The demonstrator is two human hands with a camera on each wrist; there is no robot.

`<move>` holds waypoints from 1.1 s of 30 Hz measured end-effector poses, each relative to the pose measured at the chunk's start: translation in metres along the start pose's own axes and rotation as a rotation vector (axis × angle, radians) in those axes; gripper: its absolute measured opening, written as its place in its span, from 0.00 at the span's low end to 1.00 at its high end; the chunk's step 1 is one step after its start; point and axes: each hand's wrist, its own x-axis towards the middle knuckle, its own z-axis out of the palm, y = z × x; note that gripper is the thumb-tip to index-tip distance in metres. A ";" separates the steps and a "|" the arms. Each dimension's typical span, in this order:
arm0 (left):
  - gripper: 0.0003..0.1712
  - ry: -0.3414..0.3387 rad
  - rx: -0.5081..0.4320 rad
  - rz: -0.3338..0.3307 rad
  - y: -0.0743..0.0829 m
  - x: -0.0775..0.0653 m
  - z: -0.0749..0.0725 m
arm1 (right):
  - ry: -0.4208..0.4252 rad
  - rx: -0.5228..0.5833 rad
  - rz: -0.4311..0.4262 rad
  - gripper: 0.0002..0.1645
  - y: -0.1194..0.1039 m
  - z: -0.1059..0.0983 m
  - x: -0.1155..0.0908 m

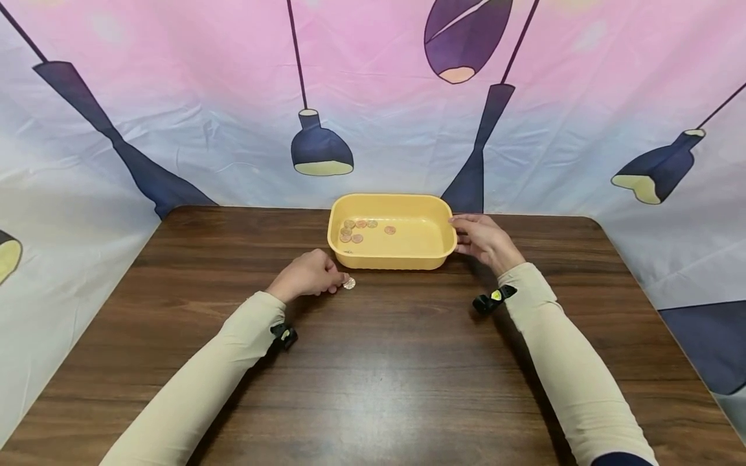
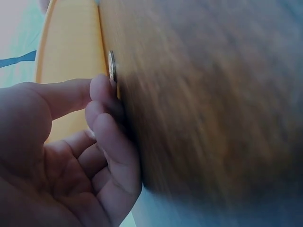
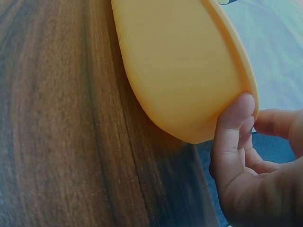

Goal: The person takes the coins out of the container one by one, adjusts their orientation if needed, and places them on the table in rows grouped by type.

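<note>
Would judge the work well along: can count roughly eight coins [image 1: 357, 238] already inside the yellow tub [image 1: 396, 262], most bunched toward nine o'clock, with one nearer the centre and one half lost against the near wall at eight o'clock. Would put down as left, by the look of things, just the single coin [image 1: 351, 283] outside, close by the near wall, between seven and eight o'clock from the tub's middle. Find the tub itself upright on the table [image 1: 379, 362], near the far edge, at twelve o'clock from the table's middle. See the left hand [image 1: 309, 274] at eight o'clock from the tub, fingers [image 2: 101, 87] curled and pinching the single coin by the edge; cannot tell whether lifted or touching the table. See the right hand [image 1: 484, 241] at three o'clock, gripping the tub's rim from both sides. Note the single coin as small, round and shiny from above, a thin, dark-edged disc in the left wrist view; cannot read any marking. Note the coins inside as coppery for the most part, lying flat, some touching or nearly so. Note the tub as plain, oblong, round-cornered and slightly glossy.
</note>
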 end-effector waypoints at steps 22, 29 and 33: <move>0.15 0.114 -0.358 0.212 0.040 0.006 -0.058 | -0.011 -0.028 -0.005 0.29 0.001 -0.002 0.000; 0.18 0.017 -0.232 0.100 0.056 0.037 -0.055 | -0.008 -0.021 -0.002 0.29 0.002 0.000 0.000; 0.12 -0.006 -0.025 0.101 0.065 0.046 -0.046 | -0.005 -0.013 -0.005 0.29 0.001 0.001 0.000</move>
